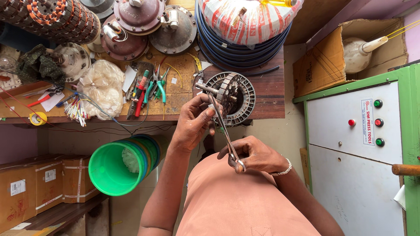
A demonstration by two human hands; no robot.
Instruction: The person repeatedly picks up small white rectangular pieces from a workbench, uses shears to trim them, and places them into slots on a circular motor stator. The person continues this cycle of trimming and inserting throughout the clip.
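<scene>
Far left, cartons (33, 183) sit on a low shelf, and a green bucket (120, 166) hangs near the bench (267, 94). On the bench, pliers (156, 85) and wire bits (78, 109) lie spread out. Centre now: the left hand (192, 124) grips the stator (231, 98) at the bench's near edge, fingers clamped around its shaft and core. The right hand (256, 155) is closed on scissors (225, 131), whose blades reach up to the core. The slots look bare, no winding visible, so the work seems early. Far right, a white cabinet (354, 157) with coloured buttons.
</scene>
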